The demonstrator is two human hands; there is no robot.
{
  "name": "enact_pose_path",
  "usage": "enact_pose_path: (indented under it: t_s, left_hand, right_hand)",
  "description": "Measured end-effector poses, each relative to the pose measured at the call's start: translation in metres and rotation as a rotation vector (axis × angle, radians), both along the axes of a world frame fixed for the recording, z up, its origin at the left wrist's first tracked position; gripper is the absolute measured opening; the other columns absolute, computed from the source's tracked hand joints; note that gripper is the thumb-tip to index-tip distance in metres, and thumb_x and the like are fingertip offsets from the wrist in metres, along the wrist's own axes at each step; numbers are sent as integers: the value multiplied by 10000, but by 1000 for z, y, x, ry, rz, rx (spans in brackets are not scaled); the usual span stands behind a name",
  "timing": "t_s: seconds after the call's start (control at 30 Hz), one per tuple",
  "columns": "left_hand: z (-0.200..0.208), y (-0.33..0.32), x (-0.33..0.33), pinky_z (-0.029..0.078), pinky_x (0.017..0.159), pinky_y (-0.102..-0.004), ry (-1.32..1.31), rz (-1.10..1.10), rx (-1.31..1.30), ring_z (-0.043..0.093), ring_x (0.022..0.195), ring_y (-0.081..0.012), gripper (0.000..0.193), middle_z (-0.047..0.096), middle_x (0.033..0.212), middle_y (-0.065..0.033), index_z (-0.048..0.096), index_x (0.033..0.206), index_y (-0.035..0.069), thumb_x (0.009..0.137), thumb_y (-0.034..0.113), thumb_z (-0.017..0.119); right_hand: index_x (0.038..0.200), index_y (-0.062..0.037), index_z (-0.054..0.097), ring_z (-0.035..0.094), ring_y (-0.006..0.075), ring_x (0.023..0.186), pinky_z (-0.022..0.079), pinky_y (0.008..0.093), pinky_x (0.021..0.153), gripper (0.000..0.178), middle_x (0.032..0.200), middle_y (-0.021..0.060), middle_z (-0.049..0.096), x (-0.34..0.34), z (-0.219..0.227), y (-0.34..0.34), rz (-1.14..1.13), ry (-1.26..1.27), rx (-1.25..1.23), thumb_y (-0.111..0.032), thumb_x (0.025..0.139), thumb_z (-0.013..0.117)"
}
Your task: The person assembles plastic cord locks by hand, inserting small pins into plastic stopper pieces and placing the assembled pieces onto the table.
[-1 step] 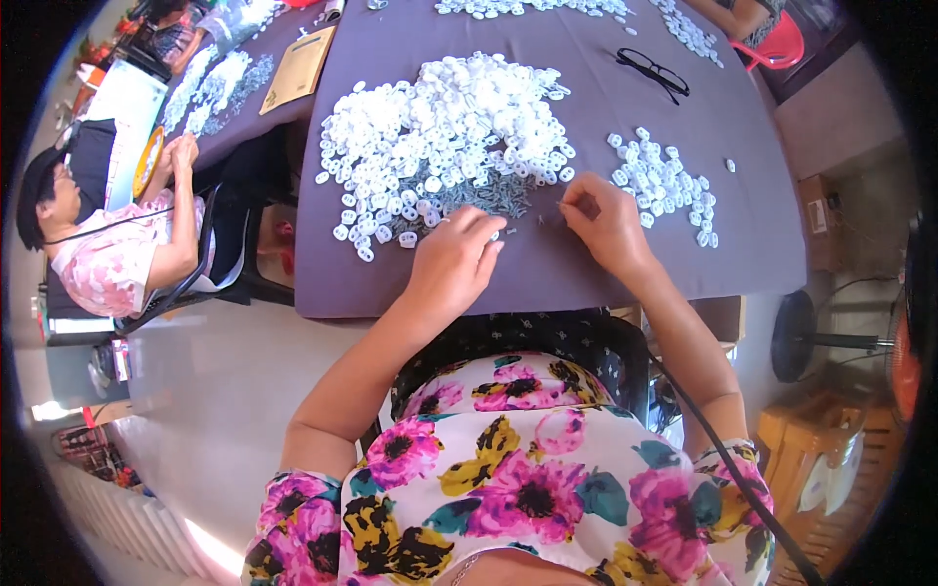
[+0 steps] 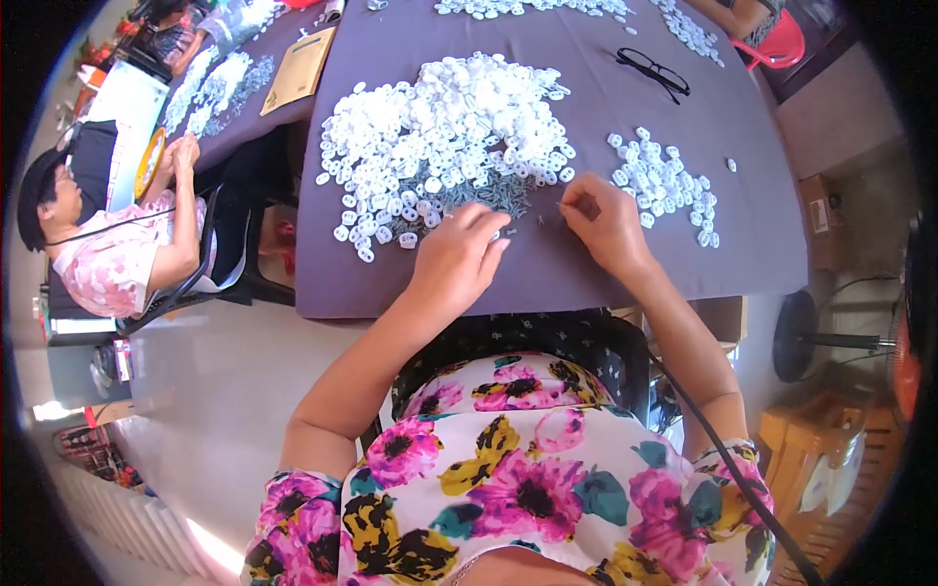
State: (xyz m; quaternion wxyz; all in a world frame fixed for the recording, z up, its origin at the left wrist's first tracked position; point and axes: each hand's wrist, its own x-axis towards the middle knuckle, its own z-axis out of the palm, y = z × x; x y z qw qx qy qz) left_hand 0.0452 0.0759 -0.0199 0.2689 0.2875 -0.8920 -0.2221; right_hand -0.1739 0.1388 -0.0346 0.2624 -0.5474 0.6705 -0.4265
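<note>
Over the near edge of the dark cloth-covered table (image 2: pixel 391 283), my left hand (image 2: pixel 457 252) has thumb and fingers closed on a small white plastic piece (image 2: pixel 496 234), mostly hidden by the fingertips. To its right, my right hand (image 2: pixel 608 223) is closed in a pinch; whatever sits at its fingertips is too small to name. Between the hands lie a few tiny grey screws (image 2: pixel 511 231). Just beyond my left hand is a heap of similar grey screws (image 2: pixel 498 193), bordering a large pile of white oval plastic pieces with holes (image 2: pixel 440 122).
A smaller group of white pieces (image 2: pixel 660 181) lies beyond my right hand. Black eyeglasses (image 2: pixel 655 73) rest farther back. A brown envelope (image 2: pixel 301 68) is at the far left. Another person (image 2: pixel 117 234) sits at the left; a fan (image 2: pixel 796 335) stands at the right.
My left thumb and fingertips have shifted very slightly. My right hand stays in place, and the piles look the same.
</note>
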Motion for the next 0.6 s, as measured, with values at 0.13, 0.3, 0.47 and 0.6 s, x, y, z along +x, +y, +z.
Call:
enact_pose_path:
  t_s: [0.13,0.3,0.47,0.6]
  left_hand:
    - [9,-20,-30,480,720,-384,15,-70,-93,594,853,-320,200,599,946,-126,623,1020,40,834,111,644]
    - [8,-44,-73,478,697,-413,-196,-34,-205,592,818,-312,87,580,851,-110,630,860,58,796,107,659]
    - [0,-52,-88,477,687,-409,-238,-30,-178,591,819,-309,88,577,839,-104,614,829,64,775,101,673]
    - [-2,-51,-81,469,677,-414,-194,-58,-173,589,812,-306,99,567,814,-98,598,833,64,776,99,671]
  right_hand:
    - [908,-16,619,613,188,706,487,292,641,145,840,110,635,4,-13,3,-41,-77,-99,-5,771,665]
    - [933,-14,633,605,172,715,483,274,644,161,847,93,614,3,-19,6,-60,-135,-221,34,780,644]
    - [962,-19,645,612,166,738,486,265,657,189,858,90,607,2,-13,6,-40,-172,-161,48,785,638]
    - [975,-10,647,620,146,757,497,260,679,185,874,81,627,-2,-18,5,-62,-292,-165,51,799,642]
